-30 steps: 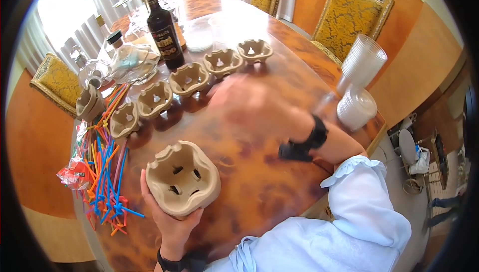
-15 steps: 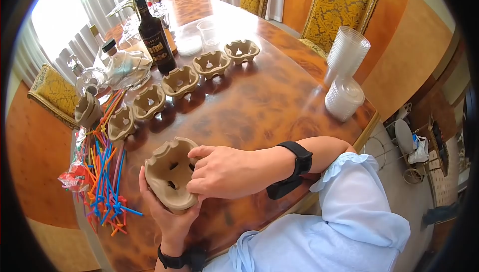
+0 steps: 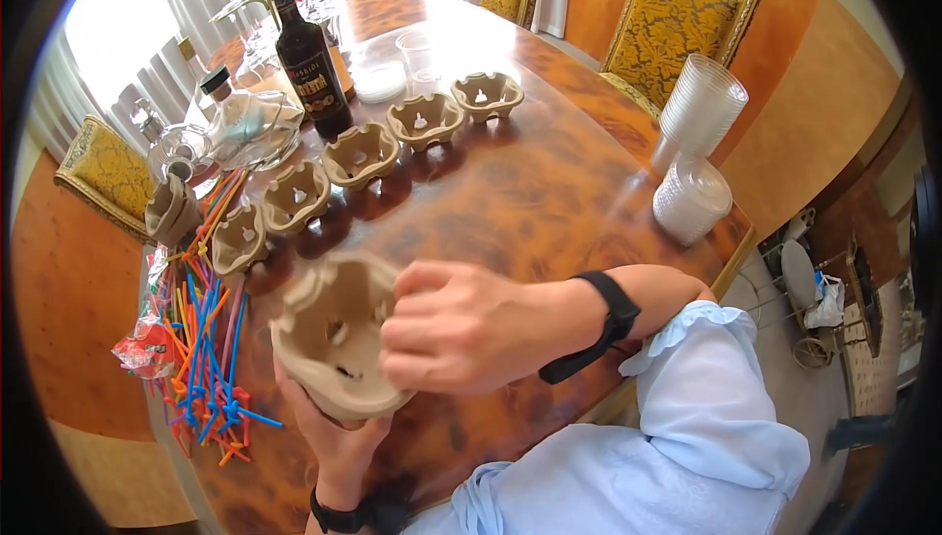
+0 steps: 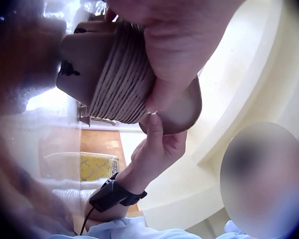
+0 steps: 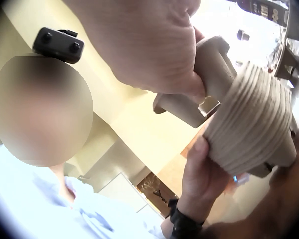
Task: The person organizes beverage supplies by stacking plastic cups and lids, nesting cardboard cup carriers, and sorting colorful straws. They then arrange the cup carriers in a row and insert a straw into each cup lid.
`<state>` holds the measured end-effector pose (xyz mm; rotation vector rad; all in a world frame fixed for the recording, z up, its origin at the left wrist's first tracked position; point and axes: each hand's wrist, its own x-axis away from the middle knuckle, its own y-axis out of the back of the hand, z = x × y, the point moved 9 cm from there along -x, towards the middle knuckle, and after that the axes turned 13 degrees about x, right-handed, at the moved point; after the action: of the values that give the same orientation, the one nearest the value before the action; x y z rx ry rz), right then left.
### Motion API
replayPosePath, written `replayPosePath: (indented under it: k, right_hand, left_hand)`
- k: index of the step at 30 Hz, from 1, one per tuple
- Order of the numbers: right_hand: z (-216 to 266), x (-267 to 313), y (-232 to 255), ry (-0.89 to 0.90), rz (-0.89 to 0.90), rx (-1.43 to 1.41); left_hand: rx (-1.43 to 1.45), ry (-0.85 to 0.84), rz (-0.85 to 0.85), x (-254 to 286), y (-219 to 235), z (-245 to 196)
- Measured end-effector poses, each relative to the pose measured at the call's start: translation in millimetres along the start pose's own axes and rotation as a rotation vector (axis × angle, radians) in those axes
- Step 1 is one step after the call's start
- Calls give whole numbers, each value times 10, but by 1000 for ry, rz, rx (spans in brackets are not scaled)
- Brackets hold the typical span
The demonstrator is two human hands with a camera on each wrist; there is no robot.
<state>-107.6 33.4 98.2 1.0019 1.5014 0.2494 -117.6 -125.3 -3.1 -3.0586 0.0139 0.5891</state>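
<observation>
My left hand [image 3: 339, 442] grips a nested stack of brown pulp cup carriers [image 4: 122, 74] from below and the side. With thumb and fingers my right hand [image 3: 451, 329] pinches the rim of the top cup carrier [image 3: 309, 339]. That top carrier stands tilted partly out of the stack in the right wrist view, a gap showing at its near edge. Its inside has dark slots in the floor, and my right fingers hide its right wall in the head view. Beyond my hands, a row of several single cup carriers [image 3: 360, 154] stands on the glossy table [image 3: 549, 211].
Colourful bendy straws [image 3: 206, 358] lie to the left, beside another small stack of carriers [image 3: 172, 209]. A dark bottle [image 3: 312, 69] and glass decanter [image 3: 245, 118] stand behind the row. Clear plastic cups [image 3: 702, 103] and lids [image 3: 692, 202] are stacked near the right edge.
My right hand has come back from the row to the stack and now pinches the top carrier's rim. That carrier has shifted up from the others. My left hand keeps its grip.
</observation>
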Motion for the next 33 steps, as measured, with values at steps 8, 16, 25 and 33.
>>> replayPosePath:
  k: [8, 16, 25, 33]
  right_hand:
    - [-2374, 988, 667, -662, -84, 611]
    - [-3525, 2489, 15, -1092, 359, 718]
    - [-3731, 2718, -320, -1095, 574, 688]
    - [-3658, 2635, -311, -1091, 714, 607]
  left_hand:
    - [97, 79, -23, -47, -100, -61]
    - [104, 123, -31, -76, -58, -35]
    - [203, 135, -48, -95, -28, 19]
    - [164, 148, -28, -71, -31, 16]
